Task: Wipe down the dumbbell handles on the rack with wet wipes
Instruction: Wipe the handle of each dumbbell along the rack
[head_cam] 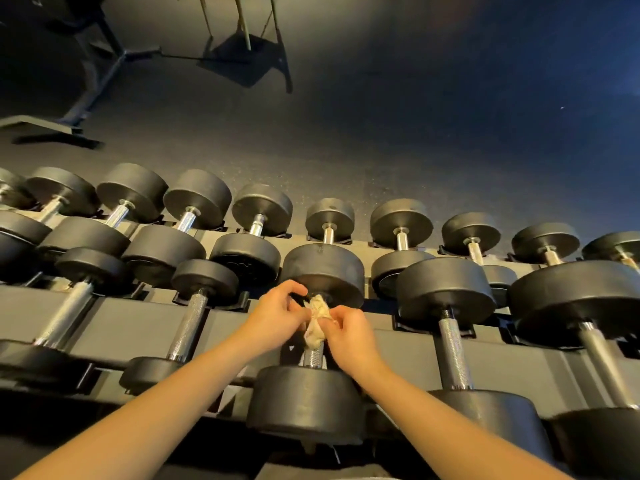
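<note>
Rack (138, 323) across the lower view, two tiers of flat dark panels, a row of dumbbells cradled on each. Round matte-black heads, bright chrome bars between them. On the lower tier, dead centre, is the dumbbell in hand (306, 403), both heads seated in the rack. Its handle (313, 356) shows only a short silver stretch near the closer head. The rest is hidden under the wet wipe (317, 323), which sits bunched on the bar's far half.

Left hand (277, 317) has its fingers curled in, pinching the wipe's upper end by the far head. Right hand (349, 334) pinches it lower down from the other side. The wipe looks crumpled and thin, a pale off-white wad.

To do this well, I'd say open the wad so it wraps right round the bar, then twist while sliding along the full length. The neighbouring handle (453, 351) shows fine cross-hatched knurling. That texture likely traps grime and could snag a thin wipe, so use firm pressure and short strokes, and mind the collars.
</note>
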### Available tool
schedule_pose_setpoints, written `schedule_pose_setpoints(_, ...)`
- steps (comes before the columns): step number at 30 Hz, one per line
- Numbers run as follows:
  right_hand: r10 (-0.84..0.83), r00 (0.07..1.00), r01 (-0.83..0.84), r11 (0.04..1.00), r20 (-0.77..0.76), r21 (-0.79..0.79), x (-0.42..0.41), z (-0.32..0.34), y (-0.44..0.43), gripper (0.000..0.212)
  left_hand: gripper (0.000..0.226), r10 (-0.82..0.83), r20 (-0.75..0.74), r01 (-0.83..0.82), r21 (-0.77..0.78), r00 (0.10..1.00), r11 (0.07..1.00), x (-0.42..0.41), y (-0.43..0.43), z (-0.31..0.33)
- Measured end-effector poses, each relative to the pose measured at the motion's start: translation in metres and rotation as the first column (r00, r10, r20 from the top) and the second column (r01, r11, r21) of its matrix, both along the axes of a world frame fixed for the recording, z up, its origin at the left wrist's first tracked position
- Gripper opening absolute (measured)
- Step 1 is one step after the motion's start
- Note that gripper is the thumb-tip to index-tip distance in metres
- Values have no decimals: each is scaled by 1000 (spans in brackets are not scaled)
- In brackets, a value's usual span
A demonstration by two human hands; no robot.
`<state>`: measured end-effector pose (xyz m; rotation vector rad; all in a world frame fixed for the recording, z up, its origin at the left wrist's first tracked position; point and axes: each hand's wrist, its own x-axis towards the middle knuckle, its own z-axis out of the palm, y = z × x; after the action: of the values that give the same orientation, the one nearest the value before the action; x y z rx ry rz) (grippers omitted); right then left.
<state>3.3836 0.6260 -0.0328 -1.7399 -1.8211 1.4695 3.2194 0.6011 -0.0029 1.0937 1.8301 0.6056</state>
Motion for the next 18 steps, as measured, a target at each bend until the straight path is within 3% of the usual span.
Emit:
schedule_pose_setpoints(2, -45, 999, 44, 996, -11, -81, 0, -2, 6, 26, 23, 3, -182, 14, 94, 983, 996, -5, -6, 8)
schedule_pose_setpoints(5, -279, 960, 253, 909, -30, -332, -11, -7, 31, 20, 35, 67, -395, 76, 334, 916, 939, -13, -7, 21)
schedule_pose_setpoints(8, -422, 902, 335, 816, -90, -472, -19, -1, 33, 13, 60, -44, -489, 227, 323, 871, 919, -21, 7, 22)
schedule_pose_setpoints(10, -273, 956, 182, 841, -109, -510, -13, 7, 20, 17, 66, -141, -489, 282, 228, 861, 932, -18, 16, 18)
schedule_pose_setpoints(11, -79, 995, 42, 878, -59, -477, -5, 9, 12, 18, 65, -164, -484, 288, 194, 859, 938, -14, 18, 14)
schedule_pose_setpoints(13, 285, 956, -229, 868, 65, -441, 5, 12, 1, 18, 63, -167, -499, 287, 175, 850, 942, -10, 16, 8)
schedule_pose_setpoints(14, 346, 934, -279, 860, 86, -426, 7, 10, 0, 18, 62, -162, -510, 289, 181, 845, 940, -10, 15, 7)
schedule_pose_setpoints(16, 254, 965, -207, 891, 67, -404, 4, 3, 5, 19, 61, -149, -513, 290, 206, 845, 935, -13, 16, 7)
schedule_pose_setpoints(18, -25, 1000, 18, 899, -11, -438, -4, -1, 12, 24, 60, -144, -502, 285, 216, 853, 934, -16, 17, 8)
